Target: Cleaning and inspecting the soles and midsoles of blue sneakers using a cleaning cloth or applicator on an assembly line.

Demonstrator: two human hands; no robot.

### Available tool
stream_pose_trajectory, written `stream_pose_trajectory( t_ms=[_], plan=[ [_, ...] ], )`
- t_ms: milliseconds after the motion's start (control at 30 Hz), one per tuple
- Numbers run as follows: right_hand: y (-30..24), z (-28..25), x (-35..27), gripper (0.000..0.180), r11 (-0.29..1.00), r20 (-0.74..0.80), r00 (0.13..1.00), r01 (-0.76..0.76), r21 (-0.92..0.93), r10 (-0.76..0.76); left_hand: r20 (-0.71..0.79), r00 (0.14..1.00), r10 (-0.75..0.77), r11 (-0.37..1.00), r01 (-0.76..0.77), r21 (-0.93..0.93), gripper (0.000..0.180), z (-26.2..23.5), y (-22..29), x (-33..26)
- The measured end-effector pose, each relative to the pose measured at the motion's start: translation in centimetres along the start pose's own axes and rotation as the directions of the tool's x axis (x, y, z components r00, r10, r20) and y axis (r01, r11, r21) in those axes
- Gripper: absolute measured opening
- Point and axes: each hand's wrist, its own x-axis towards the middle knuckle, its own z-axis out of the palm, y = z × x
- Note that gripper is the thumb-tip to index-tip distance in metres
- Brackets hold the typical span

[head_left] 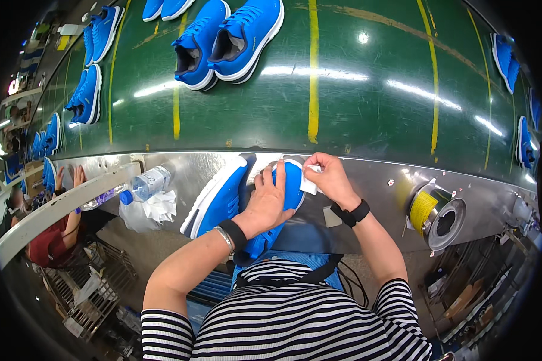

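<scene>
A blue sneaker (293,186) with a white sole stands on the metal ledge in front of me, toe pointing away. My left hand (266,201) lies over its upper and grips it, fingers toward the toe. In my right hand (331,177), thumb and fingers pinch a white wipe (310,180), cloth or paper, pressed to the right side of the toe where upper meets sole. Its mate, another blue sneaker (214,201), rests tilted just left of my left hand. My wrist covers part of the held shoe's laces.
Beyond the ledge runs a green conveyor belt (367,90) with yellow lines, carrying several blue sneakers (244,39). A metal can (442,216) sits at right; a plastic bottle (152,183) and crumpled white paper (161,207) at left. A co-worker's hands (72,177) show past a pale rail (66,207).
</scene>
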Motion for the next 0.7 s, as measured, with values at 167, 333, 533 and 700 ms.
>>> stream_pose_trajectory(
  t_ms=[167, 333, 533, 700],
  plan=[
    [-1.2, 0.7, -0.4, 0.009, 0.999, -0.098, 0.995, -0.003, -0.054, -0.002, -0.001, 1.000, -0.005, 1.000, 0.005, -0.010, 0.106, 0.2, -0.4, -0.1],
    [-0.4, 0.7, 0.5, 0.009, 0.998, -0.055, 0.998, 0.024, 0.052, -0.021, -0.025, 0.999, 0.022, 1.000, -0.022, 0.002, 0.107, 0.4, -0.4, 0.0],
    [0.1, 0.0, -1.4, 0.010, 0.983, -0.048, 0.999, -0.001, -0.184, -0.008, -0.021, 1.000, 0.011, 0.999, -0.011, -0.036, 0.108, 0.3, -0.7, -0.2],
    [-1.1, 0.3, -2.5, 0.009, 1.000, -0.156, 0.988, -0.003, 0.022, 0.006, -0.045, 0.998, 0.052, 0.995, -0.055, -0.077, 0.105, 0.1, -0.9, -0.7]
  ],
)
